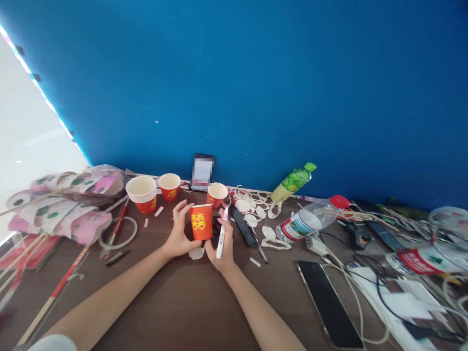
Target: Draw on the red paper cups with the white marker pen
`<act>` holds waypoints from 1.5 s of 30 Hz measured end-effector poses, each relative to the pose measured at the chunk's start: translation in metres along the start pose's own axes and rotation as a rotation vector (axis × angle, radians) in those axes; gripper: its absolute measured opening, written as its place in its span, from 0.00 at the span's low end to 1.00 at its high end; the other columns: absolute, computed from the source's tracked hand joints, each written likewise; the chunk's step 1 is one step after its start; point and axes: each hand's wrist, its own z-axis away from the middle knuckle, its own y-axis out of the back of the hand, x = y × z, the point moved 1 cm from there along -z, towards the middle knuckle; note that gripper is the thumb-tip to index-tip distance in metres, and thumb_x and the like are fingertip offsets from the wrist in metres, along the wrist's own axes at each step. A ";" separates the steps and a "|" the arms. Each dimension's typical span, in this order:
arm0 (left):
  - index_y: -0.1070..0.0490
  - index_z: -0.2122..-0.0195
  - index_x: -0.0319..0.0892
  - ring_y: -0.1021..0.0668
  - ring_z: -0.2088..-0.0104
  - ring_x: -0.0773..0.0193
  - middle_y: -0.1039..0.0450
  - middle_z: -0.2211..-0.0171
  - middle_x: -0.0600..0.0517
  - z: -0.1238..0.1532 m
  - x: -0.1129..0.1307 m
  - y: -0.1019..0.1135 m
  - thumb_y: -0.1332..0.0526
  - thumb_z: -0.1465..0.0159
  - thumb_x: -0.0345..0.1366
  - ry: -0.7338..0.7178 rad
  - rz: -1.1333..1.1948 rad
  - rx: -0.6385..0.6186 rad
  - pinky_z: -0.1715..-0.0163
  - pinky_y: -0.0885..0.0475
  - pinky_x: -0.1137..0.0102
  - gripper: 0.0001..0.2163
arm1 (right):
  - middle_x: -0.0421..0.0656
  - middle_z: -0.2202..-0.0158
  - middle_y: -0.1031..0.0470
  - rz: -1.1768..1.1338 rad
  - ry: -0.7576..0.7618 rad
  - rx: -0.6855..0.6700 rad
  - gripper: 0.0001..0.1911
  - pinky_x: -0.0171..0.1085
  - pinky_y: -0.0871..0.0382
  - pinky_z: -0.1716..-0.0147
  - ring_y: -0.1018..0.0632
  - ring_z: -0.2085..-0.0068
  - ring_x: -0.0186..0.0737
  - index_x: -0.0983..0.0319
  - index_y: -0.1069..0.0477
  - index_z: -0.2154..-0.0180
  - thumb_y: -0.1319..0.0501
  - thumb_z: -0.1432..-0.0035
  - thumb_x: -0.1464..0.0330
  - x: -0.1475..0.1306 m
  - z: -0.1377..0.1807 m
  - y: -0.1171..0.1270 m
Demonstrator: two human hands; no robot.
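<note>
An orange-red paper cup with a yellow emblem stands upside down between my two hands. My left hand curls round its left side with the fingers on it. My right hand touches the cup's right side and grips a white pen-like tool that points up. A small white paper scrap lies under the cup on the brown table.
A stack of paper cups and two single cups stand behind. Paper cut-outs, two bottles, a phone and cables lie to the right. Printed paper, sticks and a tape ring lie left.
</note>
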 end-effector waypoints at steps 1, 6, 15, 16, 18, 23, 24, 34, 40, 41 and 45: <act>0.51 0.38 0.47 0.47 0.35 0.40 0.56 0.38 0.40 0.001 0.000 -0.001 0.30 0.54 0.34 -0.049 -0.053 0.003 0.40 0.43 0.42 0.44 | 0.59 0.36 0.43 0.008 -0.004 0.002 0.30 0.52 0.30 0.45 0.36 0.36 0.53 0.62 0.46 0.44 0.42 0.49 0.75 0.000 0.000 -0.001; 0.58 0.36 0.47 0.48 0.34 0.43 0.56 0.37 0.38 0.006 -0.002 -0.003 0.37 0.47 0.27 -0.296 -0.184 -0.064 0.41 0.40 0.43 0.41 | 0.56 0.34 0.47 0.122 0.102 -0.029 0.34 0.59 0.38 0.41 0.41 0.34 0.55 0.60 0.47 0.43 0.43 0.53 0.79 0.002 0.006 -0.003; 0.63 0.33 0.46 0.55 0.32 0.41 0.62 0.34 0.37 0.009 0.003 0.001 0.41 0.45 0.25 -0.414 -0.292 -0.133 0.40 0.42 0.41 0.42 | 0.57 0.34 0.51 0.206 0.195 -0.115 0.38 0.65 0.43 0.41 0.46 0.32 0.59 0.61 0.50 0.41 0.43 0.54 0.79 -0.001 0.008 -0.004; 0.64 0.33 0.46 0.55 0.32 0.41 0.62 0.34 0.37 0.008 0.003 0.001 0.41 0.45 0.25 -0.418 -0.279 -0.137 0.41 0.43 0.40 0.42 | 0.57 0.34 0.51 0.193 0.188 -0.117 0.38 0.64 0.41 0.41 0.46 0.32 0.58 0.61 0.50 0.41 0.43 0.54 0.79 -0.001 0.008 -0.003; 0.65 0.33 0.46 0.55 0.32 0.41 0.62 0.33 0.37 0.008 0.002 0.002 0.40 0.44 0.27 -0.407 -0.234 -0.150 0.41 0.43 0.40 0.43 | 0.57 0.35 0.50 0.168 0.181 -0.116 0.39 0.61 0.38 0.41 0.45 0.33 0.58 0.62 0.51 0.41 0.43 0.55 0.79 -0.003 0.008 -0.002; 0.69 0.33 0.43 0.58 0.32 0.40 0.68 0.32 0.36 0.008 -0.001 0.002 0.37 0.45 0.32 -0.272 -0.144 -0.170 0.39 0.46 0.40 0.46 | 0.57 0.35 0.50 0.128 0.154 -0.104 0.40 0.58 0.37 0.42 0.42 0.34 0.58 0.62 0.51 0.40 0.42 0.56 0.76 -0.006 0.007 0.002; 0.70 0.33 0.42 0.58 0.32 0.40 0.69 0.32 0.35 0.008 -0.001 0.003 0.37 0.46 0.33 -0.245 -0.124 -0.177 0.39 0.48 0.41 0.47 | 0.57 0.35 0.49 0.119 0.149 -0.104 0.40 0.59 0.37 0.42 0.42 0.34 0.58 0.63 0.51 0.40 0.42 0.56 0.75 -0.006 0.007 0.002; 0.58 0.35 0.45 0.46 0.35 0.43 0.54 0.37 0.38 0.003 0.003 0.002 0.34 0.48 0.33 -0.193 -0.005 -0.189 0.39 0.45 0.43 0.43 | 0.56 0.34 0.48 0.078 0.113 -0.108 0.40 0.60 0.39 0.41 0.40 0.34 0.58 0.61 0.51 0.40 0.42 0.57 0.75 -0.005 0.007 0.002; 0.53 0.37 0.44 0.47 0.35 0.41 0.58 0.37 0.38 0.006 0.004 0.001 0.34 0.49 0.33 -0.131 -0.175 -0.062 0.41 0.40 0.44 0.40 | 0.56 0.34 0.49 0.139 0.127 -0.097 0.40 0.60 0.38 0.41 0.42 0.34 0.58 0.61 0.51 0.40 0.43 0.56 0.78 -0.003 0.008 -0.001; 0.54 0.37 0.45 0.46 0.36 0.41 0.57 0.37 0.38 0.006 0.004 0.001 0.34 0.49 0.33 -0.136 -0.189 -0.052 0.41 0.40 0.44 0.40 | 0.56 0.34 0.49 0.147 0.134 -0.099 0.39 0.60 0.38 0.41 0.43 0.33 0.58 0.61 0.50 0.40 0.43 0.56 0.78 -0.003 0.008 -0.001; 0.58 0.35 0.44 0.45 0.36 0.43 0.53 0.38 0.38 0.006 0.002 0.001 0.36 0.48 0.32 -0.231 -0.231 -0.091 0.40 0.41 0.44 0.42 | 0.56 0.34 0.50 0.151 0.161 -0.103 0.38 0.61 0.39 0.41 0.45 0.33 0.58 0.62 0.50 0.40 0.44 0.55 0.78 -0.003 0.009 -0.001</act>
